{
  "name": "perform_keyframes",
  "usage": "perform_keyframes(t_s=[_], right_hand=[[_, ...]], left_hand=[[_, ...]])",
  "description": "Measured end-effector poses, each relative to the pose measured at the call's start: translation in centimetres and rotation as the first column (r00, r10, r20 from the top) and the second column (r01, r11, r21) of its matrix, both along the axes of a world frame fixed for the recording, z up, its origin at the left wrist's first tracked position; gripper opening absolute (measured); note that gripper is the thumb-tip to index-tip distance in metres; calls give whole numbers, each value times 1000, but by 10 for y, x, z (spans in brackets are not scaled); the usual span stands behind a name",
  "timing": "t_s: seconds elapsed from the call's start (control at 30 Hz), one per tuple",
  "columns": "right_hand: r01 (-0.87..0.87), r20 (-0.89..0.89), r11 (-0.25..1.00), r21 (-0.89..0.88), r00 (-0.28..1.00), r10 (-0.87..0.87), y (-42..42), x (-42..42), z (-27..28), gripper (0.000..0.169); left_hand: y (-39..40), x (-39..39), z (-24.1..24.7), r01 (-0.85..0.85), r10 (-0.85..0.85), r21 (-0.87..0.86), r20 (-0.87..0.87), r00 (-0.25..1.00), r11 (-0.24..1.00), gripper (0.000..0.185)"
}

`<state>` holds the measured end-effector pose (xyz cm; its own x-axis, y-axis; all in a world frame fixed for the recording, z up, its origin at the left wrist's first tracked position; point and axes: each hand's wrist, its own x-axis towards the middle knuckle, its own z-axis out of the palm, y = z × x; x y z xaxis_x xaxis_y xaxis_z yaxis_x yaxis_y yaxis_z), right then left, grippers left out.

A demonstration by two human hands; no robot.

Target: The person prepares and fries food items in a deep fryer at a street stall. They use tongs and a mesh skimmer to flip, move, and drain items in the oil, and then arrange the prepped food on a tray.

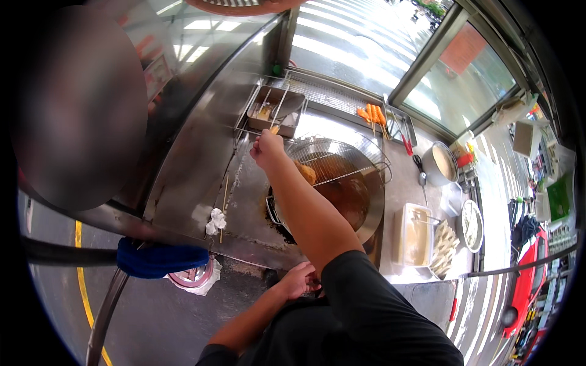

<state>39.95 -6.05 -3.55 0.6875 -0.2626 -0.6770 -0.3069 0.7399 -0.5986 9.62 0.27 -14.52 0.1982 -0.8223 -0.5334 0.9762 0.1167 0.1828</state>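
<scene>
My right hand (268, 148) reaches across the counter and is closed around the tan end of a thin long-handled utensil (276, 114). Its metal rods extend over a rectangular metal pan (261, 122) with some scraps inside. Below my forearm sits a wide wok (373, 219) of brown oil (343, 201). A semicircular wire rack (339, 158) covers its far part, and a golden fried piece (306, 173) lies there, partly hidden by my arm. My left hand (300, 280) is low by the counter's front edge, near my body, fingers curled; whether it holds anything is hidden.
Several orange skewers (374, 113) lie beside a tray with red-handled tongs (406, 144). To the right stand a pot (440, 164), a tub of batter (414, 235), pale strips (442, 249) and a bowl (470, 226). Crumpled tissue (216, 221) and a thin stick (225, 196) lie left.
</scene>
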Motion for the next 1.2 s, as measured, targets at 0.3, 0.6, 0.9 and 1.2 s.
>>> perform_keyframes(t_s=[0.3,0.6,0.9,1.2], right_hand=[[46,280,989,-139,960,-5,-27,-127,31,15],[125,77,928,-351,992,-105,-98,-381,59,26],[-226,-303,494,-840,950,-81,-149,-446,5,32],[-566,-558,171,-806,824,97,-189,-428,-25,27]], left_hand=[[-19,9,-2,137,-134,26,-81,988,990,15],[-11,10,40,165,-189,187,117,975,968,17],[37,19,96,189,-250,314,166,954,931,30],[62,10,122,88,-168,361,195,966,928,28]])
